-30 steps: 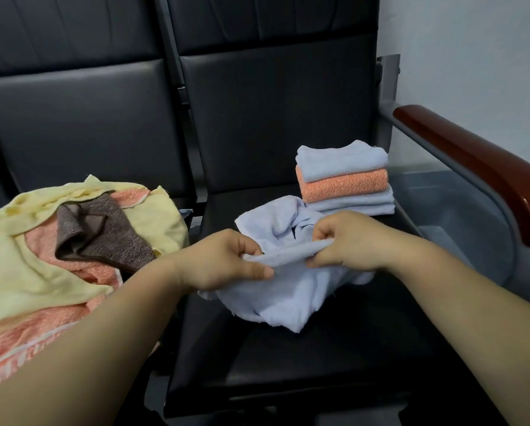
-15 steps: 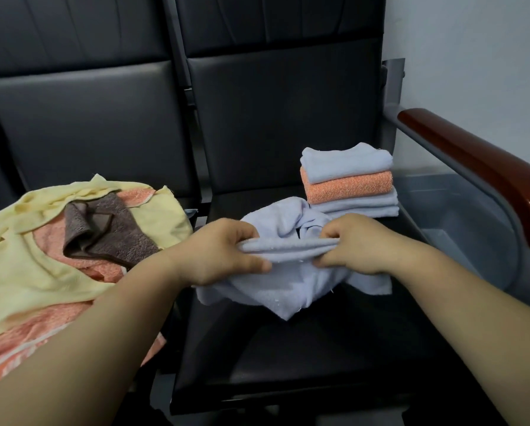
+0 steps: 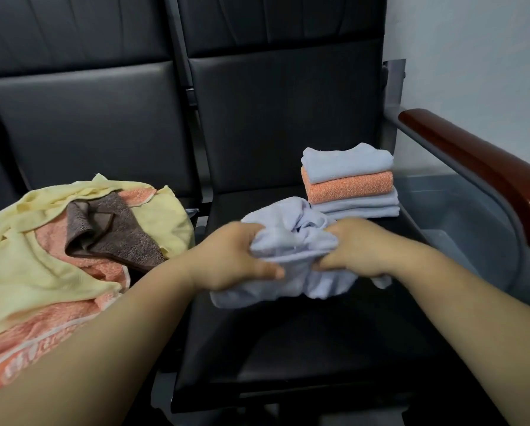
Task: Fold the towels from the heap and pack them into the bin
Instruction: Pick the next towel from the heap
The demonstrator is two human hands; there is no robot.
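Left hand (image 3: 236, 256) and right hand (image 3: 354, 249) grip bunched pale blue towel (image 3: 291, 241) at middle of frame, over black seat (image 3: 288, 339). Folded stack (image 3: 349, 179) behind, right of middle. Towel heap (image 3: 58, 241) at left. Grey bin (image 3: 460, 216) at right.

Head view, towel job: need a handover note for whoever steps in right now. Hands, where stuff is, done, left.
Left hand and right hand both grip one bunched light blue towel over the black seat; it is not folded yet.
Done: a stack of folded towels at the back of that seat, light blue with one orange.
Heap on the seat to the left: yellow, pink-orange and brown towels, unfolded.
Grey bin sits at the right, past the armrest; no towel shows in its visible part.
Left: fold this towel, fold the heap, pack everything into the bin.
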